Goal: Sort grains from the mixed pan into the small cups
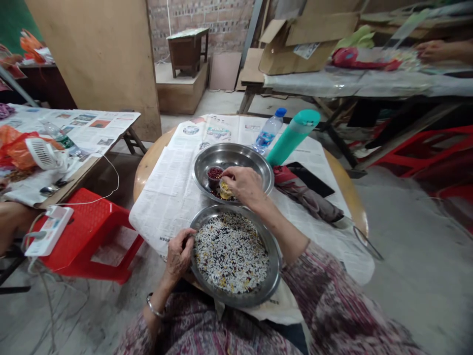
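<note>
In the head view, a wide metal basin (275,276) of mixed white, black, yellow and dark red grains (232,251) rests at the table's near edge, over my lap. My left hand (180,252) is closed on its left rim. Behind it stands a second metal basin (236,154) holding a small cup of dark red beans (215,173) and a small clear cup of yellow grains (226,190). My right hand (244,183) reaches into this basin, with fingertips pinched together just above the yellow grains. Whatever the pinch holds is too small or hidden to make out.
Newspaper (166,182) covers the round table. Right of the rear basin are a water bottle (269,132), a green cylinder (293,138) and a folded umbrella (314,197). A red stool (84,236) bearing a power strip (50,230) stands left. Another person's hand (434,51) shows far right.
</note>
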`<state>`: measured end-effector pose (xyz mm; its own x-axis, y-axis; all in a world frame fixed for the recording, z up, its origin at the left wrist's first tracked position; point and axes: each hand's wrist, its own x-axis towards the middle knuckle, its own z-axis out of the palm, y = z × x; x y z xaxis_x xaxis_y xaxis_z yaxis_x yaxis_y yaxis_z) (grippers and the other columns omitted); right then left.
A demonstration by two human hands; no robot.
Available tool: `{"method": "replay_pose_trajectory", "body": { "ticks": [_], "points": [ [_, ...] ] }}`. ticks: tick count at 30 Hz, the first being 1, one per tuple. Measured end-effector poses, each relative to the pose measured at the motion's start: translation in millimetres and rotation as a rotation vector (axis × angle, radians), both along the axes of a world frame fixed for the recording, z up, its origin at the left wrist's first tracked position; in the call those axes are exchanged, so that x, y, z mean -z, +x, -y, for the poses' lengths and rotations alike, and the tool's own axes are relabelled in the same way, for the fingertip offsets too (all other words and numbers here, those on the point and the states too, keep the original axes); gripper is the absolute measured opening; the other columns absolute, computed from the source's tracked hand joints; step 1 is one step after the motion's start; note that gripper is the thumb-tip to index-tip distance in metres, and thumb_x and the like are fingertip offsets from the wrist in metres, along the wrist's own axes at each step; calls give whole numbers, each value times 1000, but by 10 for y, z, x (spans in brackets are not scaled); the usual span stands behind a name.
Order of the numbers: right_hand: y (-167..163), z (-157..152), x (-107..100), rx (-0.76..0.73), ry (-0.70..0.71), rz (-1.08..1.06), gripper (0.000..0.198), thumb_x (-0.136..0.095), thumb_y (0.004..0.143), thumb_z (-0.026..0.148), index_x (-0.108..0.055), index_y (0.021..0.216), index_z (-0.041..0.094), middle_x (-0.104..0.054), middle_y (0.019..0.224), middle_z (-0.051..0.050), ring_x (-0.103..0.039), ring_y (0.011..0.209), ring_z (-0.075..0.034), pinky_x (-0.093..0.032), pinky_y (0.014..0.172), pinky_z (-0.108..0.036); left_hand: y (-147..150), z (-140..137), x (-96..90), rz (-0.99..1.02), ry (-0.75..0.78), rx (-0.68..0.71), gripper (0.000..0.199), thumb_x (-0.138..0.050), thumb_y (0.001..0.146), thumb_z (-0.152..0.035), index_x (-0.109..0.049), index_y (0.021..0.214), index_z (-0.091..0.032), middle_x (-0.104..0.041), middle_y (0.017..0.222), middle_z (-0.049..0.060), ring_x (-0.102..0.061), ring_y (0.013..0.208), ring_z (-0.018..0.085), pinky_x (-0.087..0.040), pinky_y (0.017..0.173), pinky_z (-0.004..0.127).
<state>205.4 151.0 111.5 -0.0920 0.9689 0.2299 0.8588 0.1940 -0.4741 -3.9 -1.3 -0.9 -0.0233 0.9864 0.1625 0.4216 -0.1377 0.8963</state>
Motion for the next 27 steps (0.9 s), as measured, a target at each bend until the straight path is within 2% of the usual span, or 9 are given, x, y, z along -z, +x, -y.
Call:
{"method": "replay_pose_trajectory", "body": {
  "ticks": [5, 12, 20, 24, 27],
  "points": [
    [-158, -322, 52, 12, -83, 235, 23, -56, 84, 23, -77, 93, 22, -73, 93, -11, -60, 87, -24, -42, 73, -36, 3, 1, 14, -6, 8, -4, 19, -49, 93, -24, -67, 97, -19, -71, 87, 1, -65, 81, 15, -49, 76, 25],
    [-242, -463, 210, 13, -59, 316, 25, -53, 82, 19, -75, 94, 17, -70, 91, -14, -59, 89, -27, -43, 74, -37, 9, 4, 33, 22, 10, -16, 19, -49, 92, -23, -67, 97, -19, -71, 86, 1, -65, 78, 15, -49, 74, 24],
    [-215, -498, 323, 37, 12, 190, 27, -51, 85, 22, -76, 96, 22, -73, 92, -10, -62, 84, -23, -45, 74, -36, 12, 6, 58, 26, -2, -6, 18, -50, 93, -22, -67, 99, -20, -72, 86, 0, -66, 77, 14, -49, 74, 24],
    [-197, -453, 223, 12, 25, 64, 24, -54, 83, 20, -77, 93, 22, -75, 89, -8, -64, 83, -22, -46, 76, -35, 5, 3, 56, 21, 5, 1, 19, -49, 93, -22, -67, 98, -19, -72, 90, 2, -66, 82, 15, -50, 78, 25],
    [-164, -230, 114, -54, 51, -37, 22, -55, 85, 20, -76, 93, 21, -76, 89, -7, -66, 80, -19, -47, 75, -33, 9, 0, 45, 10, 11, -1, 19, -49, 92, -22, -67, 98, -19, -72, 89, 1, -66, 82, 15, -50, 78, 25]
  ]
}}
